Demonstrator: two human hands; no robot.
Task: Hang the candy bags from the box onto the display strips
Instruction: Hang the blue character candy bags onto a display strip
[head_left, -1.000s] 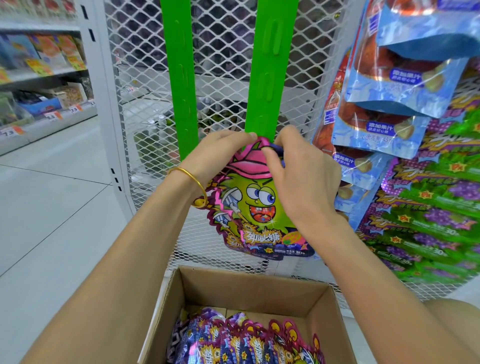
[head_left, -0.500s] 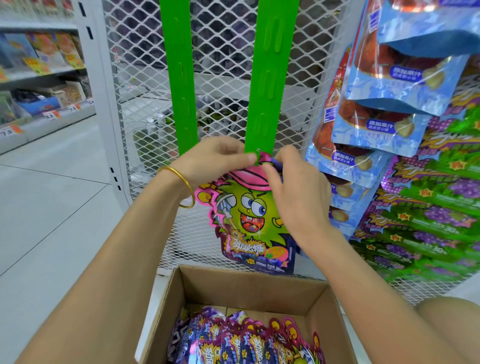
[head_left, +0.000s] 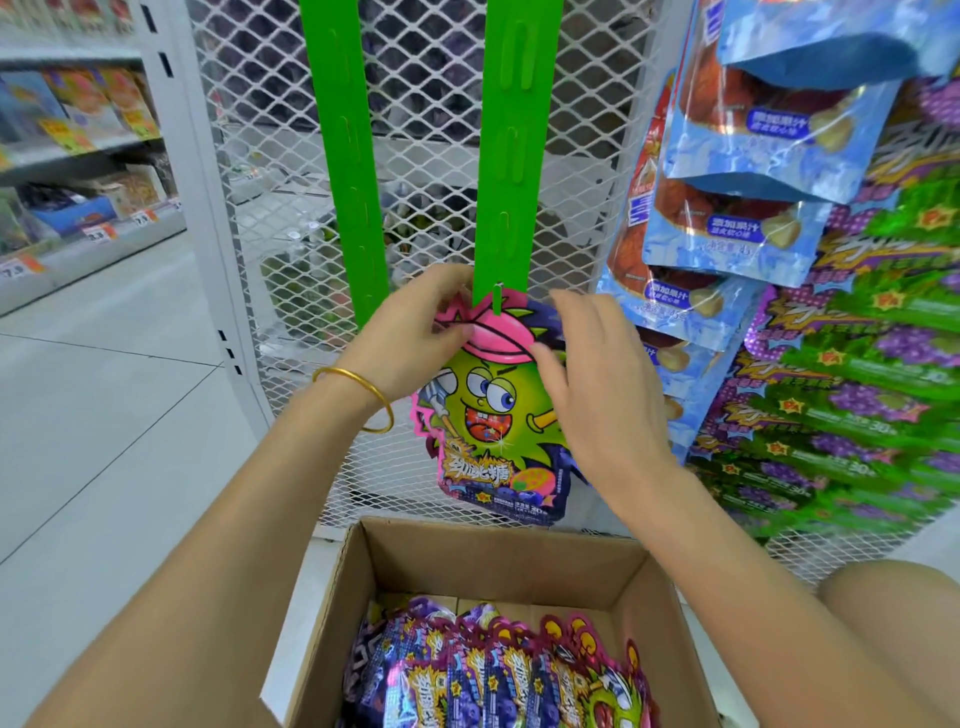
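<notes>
At bottom hook of right display strip (head_left: 514, 156): candy bag (head_left: 493, 415) hangs. Left hand (head_left: 410, 338) pinches its top corner, likely to seat it; right hand (head_left: 597, 395) alongside, fingers relaxed, gripping nothing.

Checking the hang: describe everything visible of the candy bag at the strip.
The candy bag is a glossy foil pouch: a green cartoon face in a pink cap, purple base. It hangs upright, top hole over the bottom tab of the display strip. The left hand pinches its top-left edge; the right hand touches its cap.
</notes>
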